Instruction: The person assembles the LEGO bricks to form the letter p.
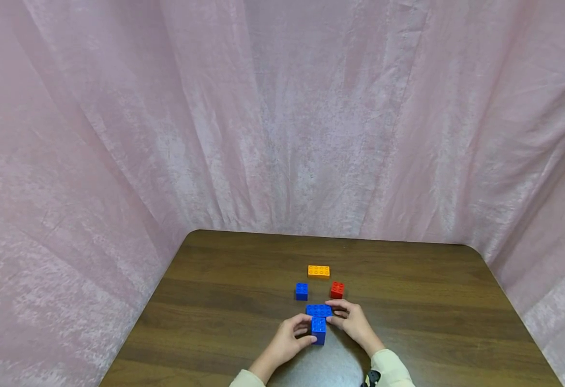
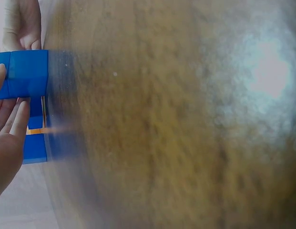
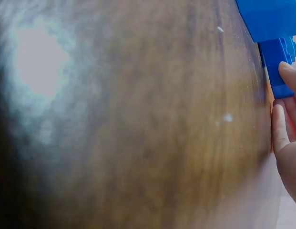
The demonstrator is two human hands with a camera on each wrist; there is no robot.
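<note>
Two blue bricks stacked one on the other (image 1: 318,330) stand at the near middle of the table, and my left hand (image 1: 286,339) holds them between thumb and fingers. Just behind the stack lies a long blue brick (image 1: 318,310). My right hand (image 1: 356,324) pinches its right end, thumb in front and fingers behind. In the left wrist view a seam shows in the side of the stack (image 2: 28,74). From the right wrist, the long brick (image 3: 276,71) appears close against the stack (image 3: 274,19); whether they touch I cannot tell.
Farther back on the brown wooden table (image 1: 224,301) sit a small blue brick (image 1: 301,292), a small red brick (image 1: 337,290) and a long orange brick (image 1: 318,271). Pink curtains (image 1: 311,134) hang behind the table and at both sides.
</note>
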